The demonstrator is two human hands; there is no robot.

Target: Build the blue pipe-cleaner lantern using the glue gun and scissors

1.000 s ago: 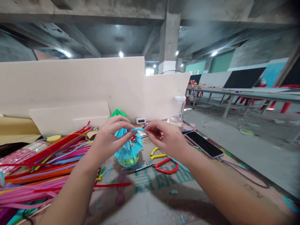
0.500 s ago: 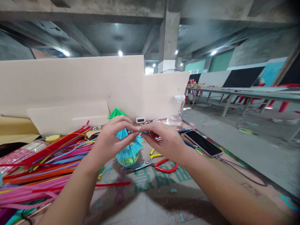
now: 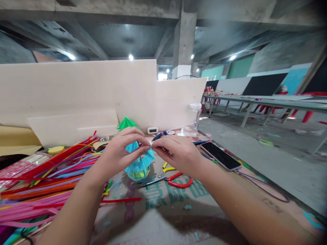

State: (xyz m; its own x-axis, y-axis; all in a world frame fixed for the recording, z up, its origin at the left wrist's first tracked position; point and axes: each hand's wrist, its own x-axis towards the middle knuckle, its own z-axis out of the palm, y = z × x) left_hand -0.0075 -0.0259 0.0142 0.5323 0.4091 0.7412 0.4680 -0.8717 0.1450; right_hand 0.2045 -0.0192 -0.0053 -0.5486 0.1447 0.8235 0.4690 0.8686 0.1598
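My left hand and my right hand meet fingertip to fingertip above the table, both pinched on a short blue pipe cleaner piece whose end sticks up past my right fingers. Just behind and below them stands a small blue fringed craft figure with a green top. Red-handled scissors lie on the table under my right hand.
A heap of coloured pipe cleaners covers the left of the table. A phone with a purple cable lies at the right edge. A clear jar and pale boards stand behind. Long tables with red chairs fill the far right.
My hands have closed together: the blue piece stretched between them a second ago is now bunched at the touching fingertips. The view has shifted slightly.
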